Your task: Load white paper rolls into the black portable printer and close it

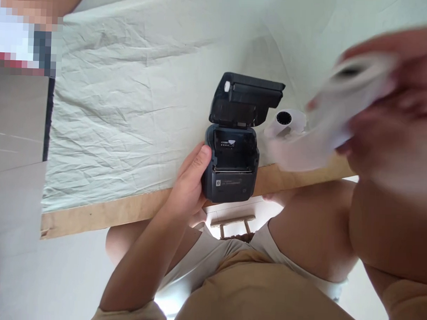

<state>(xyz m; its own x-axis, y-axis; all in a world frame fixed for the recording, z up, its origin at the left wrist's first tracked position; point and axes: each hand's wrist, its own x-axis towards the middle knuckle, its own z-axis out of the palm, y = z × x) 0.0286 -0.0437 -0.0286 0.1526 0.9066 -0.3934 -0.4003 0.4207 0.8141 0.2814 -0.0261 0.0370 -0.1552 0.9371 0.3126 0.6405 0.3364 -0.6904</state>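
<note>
A black portable label printer (231, 186) has its hinged lid (247, 103) raised, and its paper bay shows with no roll in it. My left hand (192, 178) is wrapped round the printer's left side, thumb along the edge. At the upper right, blurred by motion, my right hand (394, 105) grips a white paper roll (363, 95) with a dark core hole. A loose strip of paper (301, 151) hangs from that roll towards the printer. Behind the strip, a second white roll (299, 118) with a dark round core rests on the cloth.
A pale green, wrinkled cloth (131, 106) covers the table, whose wooden edge (106, 217) runs along the near side. Below the edge are my legs and a wooden stool-like frame (233, 221). A pixelated patch hides the top left corner.
</note>
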